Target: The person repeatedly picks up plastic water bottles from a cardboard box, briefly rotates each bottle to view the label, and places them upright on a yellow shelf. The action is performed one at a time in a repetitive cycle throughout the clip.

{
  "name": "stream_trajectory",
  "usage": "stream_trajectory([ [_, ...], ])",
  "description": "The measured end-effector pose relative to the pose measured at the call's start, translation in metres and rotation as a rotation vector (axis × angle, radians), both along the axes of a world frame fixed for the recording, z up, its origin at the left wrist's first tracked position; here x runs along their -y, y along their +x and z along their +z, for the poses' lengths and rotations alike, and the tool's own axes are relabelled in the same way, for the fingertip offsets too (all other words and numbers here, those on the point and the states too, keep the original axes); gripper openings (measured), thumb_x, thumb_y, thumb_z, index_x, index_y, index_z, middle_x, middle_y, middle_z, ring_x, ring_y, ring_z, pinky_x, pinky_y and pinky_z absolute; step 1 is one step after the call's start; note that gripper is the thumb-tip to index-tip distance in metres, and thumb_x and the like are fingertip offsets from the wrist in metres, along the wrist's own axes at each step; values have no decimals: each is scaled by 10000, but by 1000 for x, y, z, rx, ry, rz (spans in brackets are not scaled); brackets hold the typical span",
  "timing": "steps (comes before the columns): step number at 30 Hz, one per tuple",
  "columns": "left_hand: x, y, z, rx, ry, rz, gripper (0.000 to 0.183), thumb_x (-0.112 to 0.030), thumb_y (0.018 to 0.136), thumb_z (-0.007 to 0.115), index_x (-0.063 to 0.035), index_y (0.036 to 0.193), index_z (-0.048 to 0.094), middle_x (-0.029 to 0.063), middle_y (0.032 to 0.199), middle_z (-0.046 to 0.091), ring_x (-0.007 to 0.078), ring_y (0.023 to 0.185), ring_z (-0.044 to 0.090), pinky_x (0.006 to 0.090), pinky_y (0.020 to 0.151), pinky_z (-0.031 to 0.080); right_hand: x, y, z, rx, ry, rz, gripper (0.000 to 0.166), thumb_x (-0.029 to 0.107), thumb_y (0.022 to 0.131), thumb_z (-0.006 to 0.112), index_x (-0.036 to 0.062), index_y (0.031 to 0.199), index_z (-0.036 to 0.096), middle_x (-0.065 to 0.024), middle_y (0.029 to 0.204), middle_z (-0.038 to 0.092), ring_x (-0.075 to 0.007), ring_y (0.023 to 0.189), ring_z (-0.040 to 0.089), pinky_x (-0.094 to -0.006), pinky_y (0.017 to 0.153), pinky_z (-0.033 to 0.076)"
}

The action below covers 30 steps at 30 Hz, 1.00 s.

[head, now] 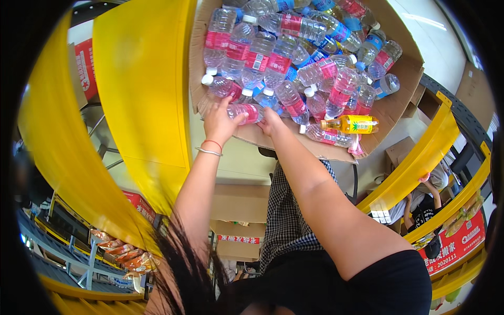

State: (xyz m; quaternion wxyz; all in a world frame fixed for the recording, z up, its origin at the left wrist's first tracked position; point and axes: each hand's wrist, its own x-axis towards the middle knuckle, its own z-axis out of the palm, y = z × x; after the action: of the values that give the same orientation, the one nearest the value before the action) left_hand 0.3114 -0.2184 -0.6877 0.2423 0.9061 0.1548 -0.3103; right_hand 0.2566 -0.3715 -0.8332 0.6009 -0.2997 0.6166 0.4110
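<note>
A clear plastic bottle with a pink label lies crosswise at the near edge of a cardboard box. My left hand grips the bottle's left end, its thumb over the near side. At the other end, the fingers of my right hand close around the bottle, partly hidden behind it. Just beyond my left fingers rests another pink-labelled bottle with a white cap. Several similar bottles stand side by side farther in, caps toward me or away.
Blue-labelled bottles and a yellow-labelled bottle of amber drink share the box. A yellow panel rises at left; yellow shelf beams run at right. Another person is beyond them. Snack packs sit lower left.
</note>
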Motion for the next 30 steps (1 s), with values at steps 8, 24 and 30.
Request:
stream_trajectory([
  [8, 22, -47, 88, 91, -60, 199, 520, -338, 705, 734, -97, 1121, 536, 137, 1062, 555, 329, 988, 518, 421, 870, 418, 23, 24, 105, 152, -2, -54, 325, 274, 919, 475, 144, 1195, 363, -82, 1084, 567, -240, 953, 590, -453, 818, 483],
  [24, 81, -181, 345, 248, -983, 954, 551, -244, 854, 645, -4, 1283, 396, 48, 1040, 590, 103, 874, 583, 231, 668, 496, 45, 33, 429, 990, -39, 617, 372, 219, 890, 545, 127, 1238, 449, -39, 914, 592, -114, 776, 547, -278, 619, 437],
  [30, 101, -271, 437, 469, -1175, 1010, 544, -197, 883, 586, -66, 1338, 318, 56, 1184, 523, 138, 1005, 571, 301, 774, 510, 12, -24, 555, 1452, 95, 762, 408, 211, 851, 624, 115, 1230, 508, -7, 739, 522, -83, 664, 469, -231, 596, 392],
])
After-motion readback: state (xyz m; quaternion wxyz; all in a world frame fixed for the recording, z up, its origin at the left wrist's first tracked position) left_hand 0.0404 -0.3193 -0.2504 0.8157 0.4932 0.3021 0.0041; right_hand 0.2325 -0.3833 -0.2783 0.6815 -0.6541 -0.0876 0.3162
